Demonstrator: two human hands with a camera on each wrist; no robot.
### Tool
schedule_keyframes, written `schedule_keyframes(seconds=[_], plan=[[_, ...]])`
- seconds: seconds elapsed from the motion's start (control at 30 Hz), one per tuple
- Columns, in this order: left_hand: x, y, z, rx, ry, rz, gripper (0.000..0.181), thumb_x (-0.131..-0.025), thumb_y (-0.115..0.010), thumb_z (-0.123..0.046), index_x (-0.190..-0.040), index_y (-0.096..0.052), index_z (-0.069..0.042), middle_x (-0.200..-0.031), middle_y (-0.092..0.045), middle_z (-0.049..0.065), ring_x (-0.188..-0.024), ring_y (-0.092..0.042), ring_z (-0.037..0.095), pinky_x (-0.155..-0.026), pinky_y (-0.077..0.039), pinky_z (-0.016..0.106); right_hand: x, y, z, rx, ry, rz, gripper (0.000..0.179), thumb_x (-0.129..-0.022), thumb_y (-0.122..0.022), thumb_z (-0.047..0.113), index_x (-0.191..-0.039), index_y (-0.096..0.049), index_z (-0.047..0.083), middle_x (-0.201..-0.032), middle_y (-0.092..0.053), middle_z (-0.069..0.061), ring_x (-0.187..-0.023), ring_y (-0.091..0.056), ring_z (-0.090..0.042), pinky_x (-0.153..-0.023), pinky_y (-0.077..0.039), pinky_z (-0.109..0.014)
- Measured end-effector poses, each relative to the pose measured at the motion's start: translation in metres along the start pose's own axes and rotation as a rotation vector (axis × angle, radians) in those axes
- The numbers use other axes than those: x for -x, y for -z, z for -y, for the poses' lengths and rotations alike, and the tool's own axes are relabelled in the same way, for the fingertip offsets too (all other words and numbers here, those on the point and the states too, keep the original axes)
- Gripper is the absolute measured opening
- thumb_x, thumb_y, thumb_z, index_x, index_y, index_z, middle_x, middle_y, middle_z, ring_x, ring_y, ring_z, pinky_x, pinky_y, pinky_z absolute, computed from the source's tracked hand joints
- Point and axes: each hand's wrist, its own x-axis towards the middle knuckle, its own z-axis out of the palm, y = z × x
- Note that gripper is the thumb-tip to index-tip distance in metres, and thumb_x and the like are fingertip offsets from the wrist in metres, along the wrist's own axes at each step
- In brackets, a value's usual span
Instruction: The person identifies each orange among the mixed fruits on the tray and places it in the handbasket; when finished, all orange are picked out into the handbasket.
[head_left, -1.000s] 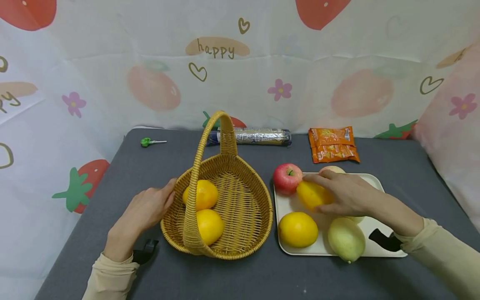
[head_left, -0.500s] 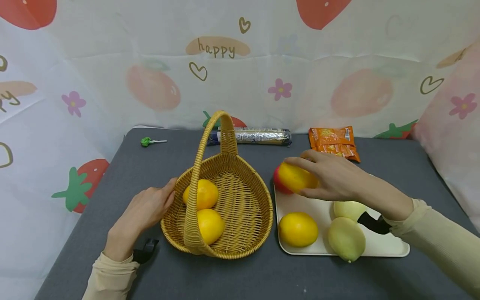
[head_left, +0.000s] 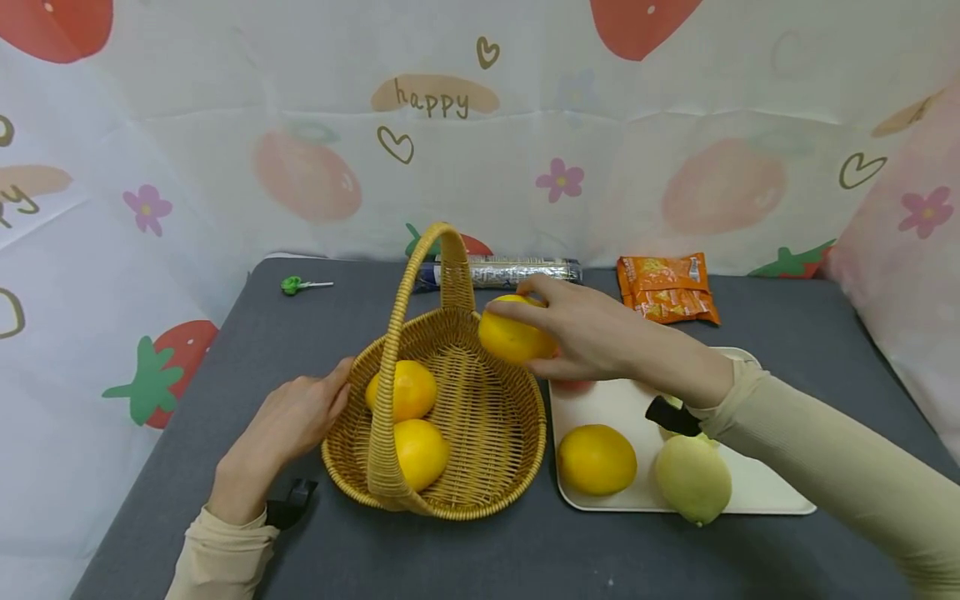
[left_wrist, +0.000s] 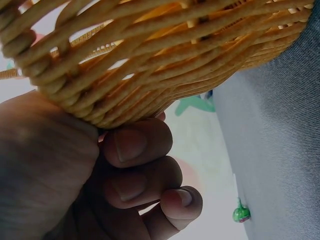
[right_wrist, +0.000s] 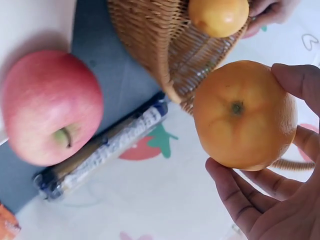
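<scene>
My right hand [head_left: 592, 329] holds an orange [head_left: 513, 333] over the right rim of a wicker basket [head_left: 480, 425]. In the right wrist view, thumb and fingers grasp the fruit [right_wrist: 245, 120] from its sides, stem end facing the camera. At the basket's left rim is my left hand [head_left: 296, 421]; the left wrist view shows its curled fingers [left_wrist: 137, 145] against the woven edge. Two oranges, a far one [head_left: 412, 390] and a near one [head_left: 422, 452], lie inside on the left, partly behind the handle. A red apple [right_wrist: 52, 107] is mostly hidden under my right hand in the head view.
Right of the basket, a white tray [head_left: 772, 496] bears another orange [head_left: 597, 460] and a pale green fruit [head_left: 693, 482], others half covered by my arm. Along the back lie a green lollipop [head_left: 292, 285], a long wrapped roll [head_left: 517, 271] and an orange snack packet [head_left: 667, 287].
My right hand has carried the orange up from the tray and leftward, past the apple, to the basket's right rim. My left hand has stayed at the left rim.
</scene>
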Motion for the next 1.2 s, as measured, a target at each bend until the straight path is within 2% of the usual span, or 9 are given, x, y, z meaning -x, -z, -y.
schedule_keyframes(seconds=[0.2,0.47,0.73,1.2], plan=[[0.000,0.000,0.001,0.008,-0.002,-0.001,0.040,-0.101,-0.050,-0.019,-0.138,-0.048,-0.004,-0.058,-0.039,0.000,-0.050,-0.039,0.014,-0.049,-0.033,0.028,-0.024,-0.010,0.009,0.014,0.045,0.015,0.064,-0.085,-0.070,0.037,-0.144,-0.048,0.024,-0.128,-0.050,-0.014,-0.098,-0.057,-0.026,-0.086,-0.051,-0.042],[0.001,0.000,0.001,0.004,-0.002,-0.001,0.039,-0.101,-0.050,-0.019,-0.137,-0.048,-0.004,-0.057,-0.039,0.000,-0.049,-0.038,0.015,-0.048,-0.032,0.028,-0.047,-0.028,0.017,0.012,0.064,0.042,0.065,-0.086,-0.068,0.036,-0.145,-0.045,0.022,-0.130,-0.052,-0.013,-0.096,-0.056,-0.025,-0.083,-0.050,-0.039],[0.000,0.000,0.000,-0.001,-0.010,-0.012,0.038,-0.100,-0.051,-0.019,-0.136,-0.049,-0.004,-0.057,-0.040,0.000,-0.050,-0.039,0.015,-0.049,-0.034,0.030,-0.060,-0.043,0.017,0.018,0.017,0.085,0.063,-0.088,-0.068,0.036,-0.144,-0.045,0.022,-0.132,-0.053,-0.010,-0.099,-0.059,-0.026,-0.084,-0.052,-0.039],[0.001,-0.001,0.001,0.014,0.001,0.000,0.041,-0.100,-0.051,-0.019,-0.138,-0.048,-0.004,-0.057,-0.039,0.000,-0.049,-0.039,0.014,-0.048,-0.033,0.028,-0.075,-0.061,0.017,0.103,0.020,0.143,0.063,-0.087,-0.071,0.038,-0.139,-0.043,0.015,-0.128,-0.058,-0.011,-0.096,-0.064,-0.029,-0.081,-0.054,-0.039]])
